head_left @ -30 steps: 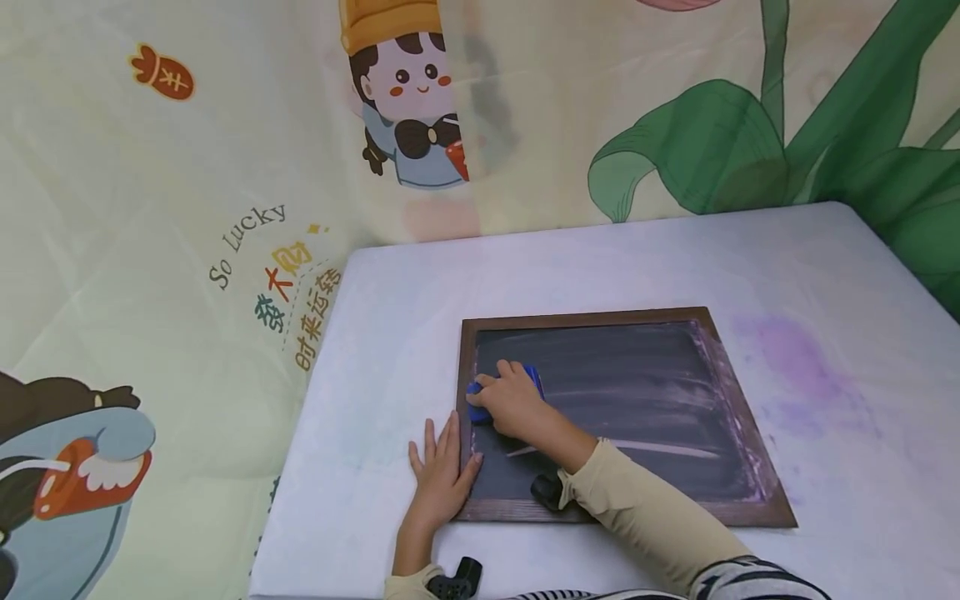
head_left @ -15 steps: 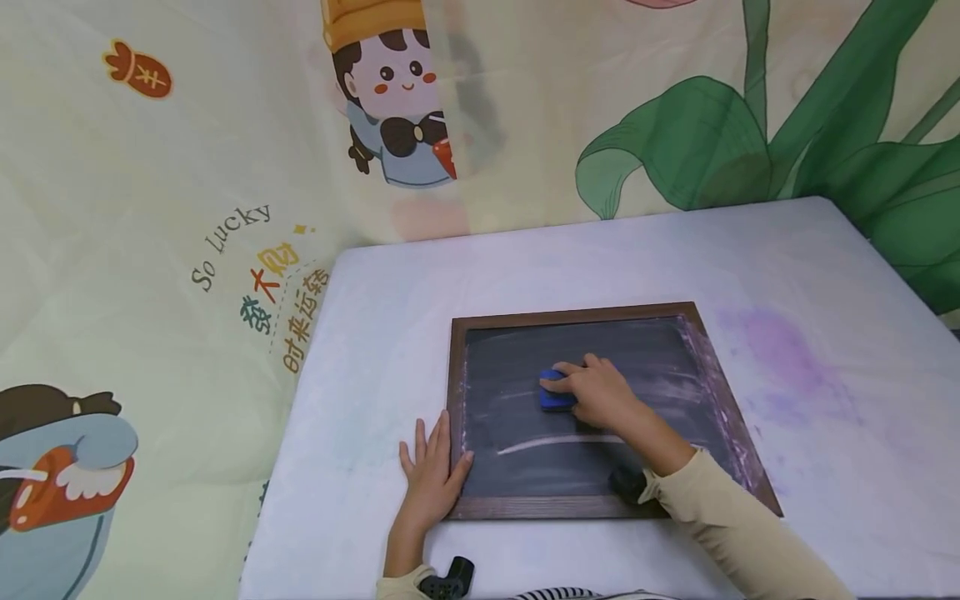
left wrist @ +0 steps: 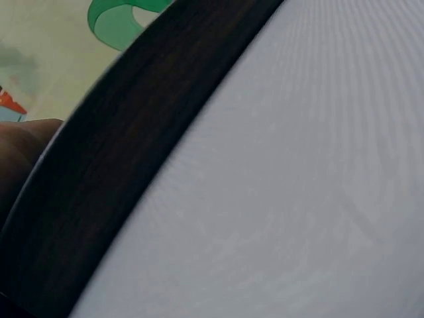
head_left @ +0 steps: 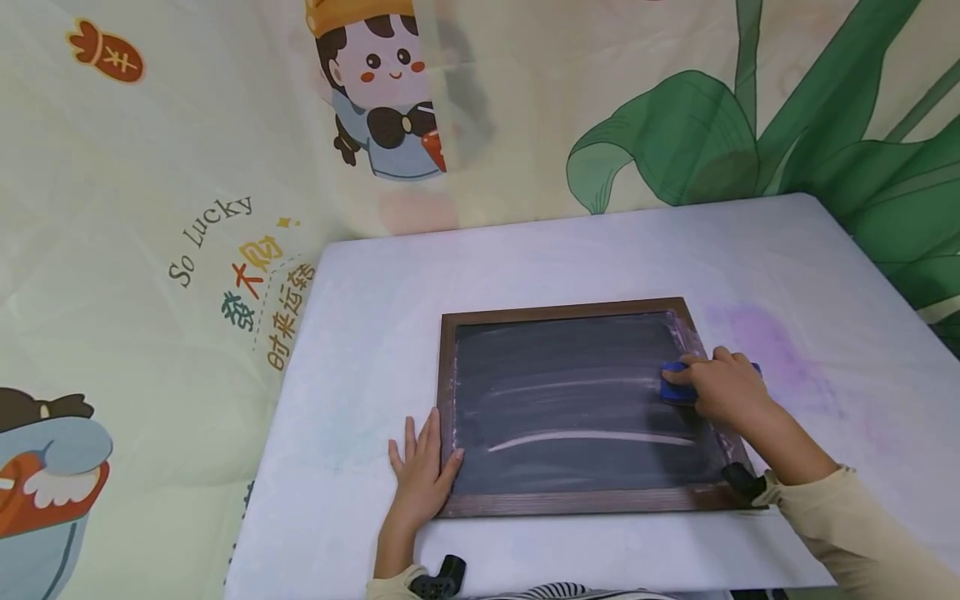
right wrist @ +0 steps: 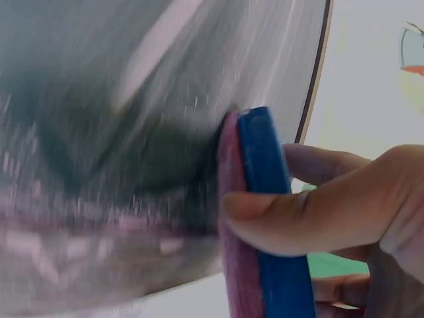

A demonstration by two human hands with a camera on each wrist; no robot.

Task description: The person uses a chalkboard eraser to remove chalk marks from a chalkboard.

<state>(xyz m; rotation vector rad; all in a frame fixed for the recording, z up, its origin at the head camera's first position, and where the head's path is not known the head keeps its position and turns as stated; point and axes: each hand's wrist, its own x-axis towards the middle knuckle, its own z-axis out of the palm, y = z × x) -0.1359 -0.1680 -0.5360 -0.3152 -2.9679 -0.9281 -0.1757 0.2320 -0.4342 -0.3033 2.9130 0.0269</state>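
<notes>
A framed blackboard lies on the white table, with pale chalk smears and one thick chalk streak low across it. My right hand grips a blue chalkboard eraser at the board's right side. In the right wrist view, the thumb lies across the eraser's side, and its pink felt face meets the board. My left hand rests at the left of the frame, fingers spread and straight, thumb on the wooden edge. Only a sliver of that hand shows in the left wrist view, beside the dark frame.
The white table carries a purple chalk stain right of the board. A printed backdrop with cartoon figures and green leaves stands behind and to the left. A dark wrist device sits on the left wrist.
My right hand has swept the eraser from the board's left edge across to its right edge, thinning the smears on its way. The left hand has stayed at the frame; the head view has shifted slightly.
</notes>
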